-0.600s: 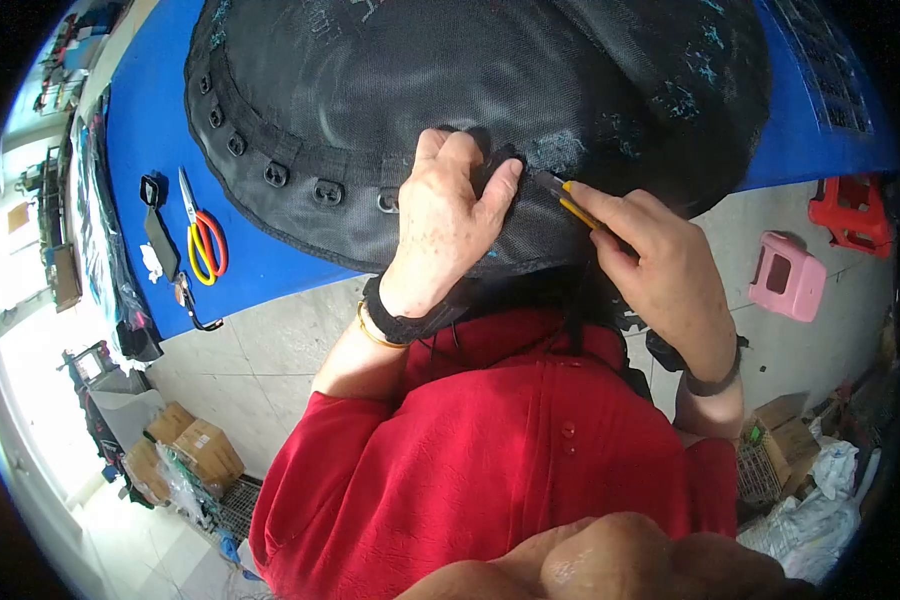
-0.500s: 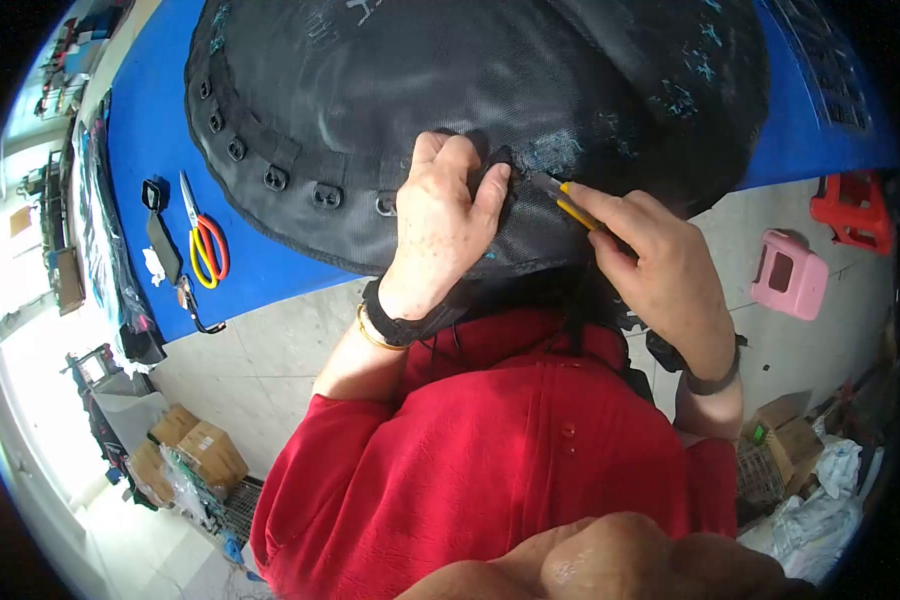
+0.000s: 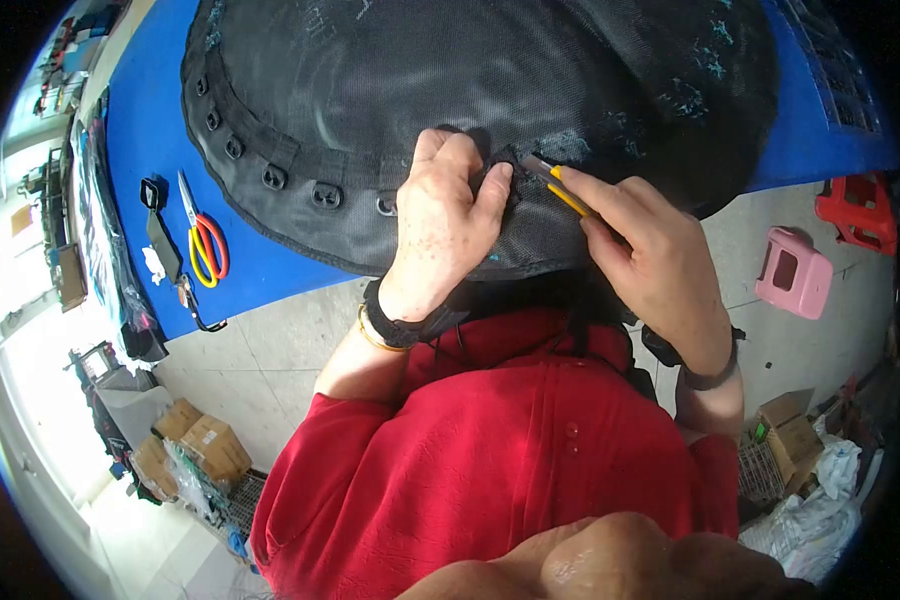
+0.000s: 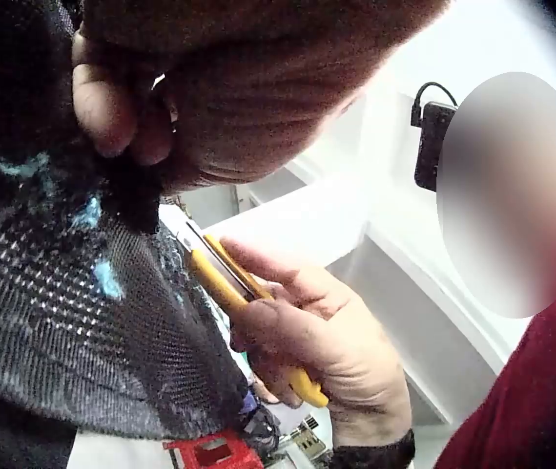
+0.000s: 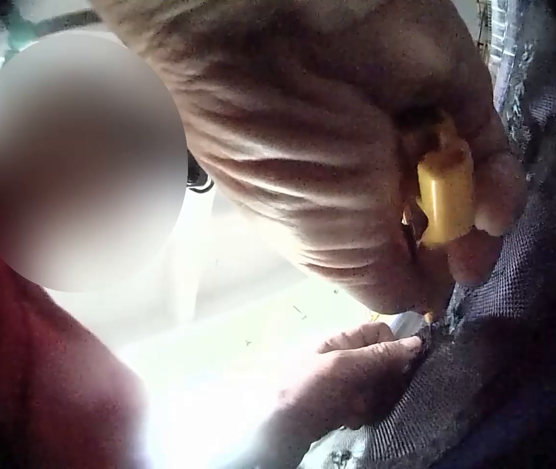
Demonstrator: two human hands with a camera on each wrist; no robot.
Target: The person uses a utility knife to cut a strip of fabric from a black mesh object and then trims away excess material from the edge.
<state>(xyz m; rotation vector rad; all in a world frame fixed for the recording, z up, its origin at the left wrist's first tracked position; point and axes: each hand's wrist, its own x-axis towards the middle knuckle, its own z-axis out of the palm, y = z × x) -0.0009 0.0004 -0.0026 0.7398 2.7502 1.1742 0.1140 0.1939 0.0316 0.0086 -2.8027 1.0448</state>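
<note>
A large round piece of black mesh fabric (image 3: 450, 80) covers most of the blue table, with a row of black plastic fittings (image 3: 273, 177) along its left border. My left hand (image 3: 442, 215) pinches a dark fold of the fabric between thumb and fingers. In my right hand (image 3: 655, 240) I hold a yellow utility knife (image 3: 568, 192), its blade tip at the fabric just right of my left thumb. Frayed pale blue thread (image 3: 560, 145) shows above the blade. In the left wrist view the knife (image 4: 221, 278) points at the edge of the fold.
On the blue tabletop (image 3: 270, 295) at left lie scissors (image 3: 208, 250) with red and yellow handles and a dark strap with a buckle (image 3: 160, 225). A pink stool (image 3: 795, 272) and a red stool (image 3: 858, 212) stand on the floor at right. Cardboard boxes (image 3: 215, 450) sit lower left.
My right hand has moved a little left and upward with the knife, bringing the blade closer to my left thumb. My left hand keeps its hold on the fabric in almost the same place.
</note>
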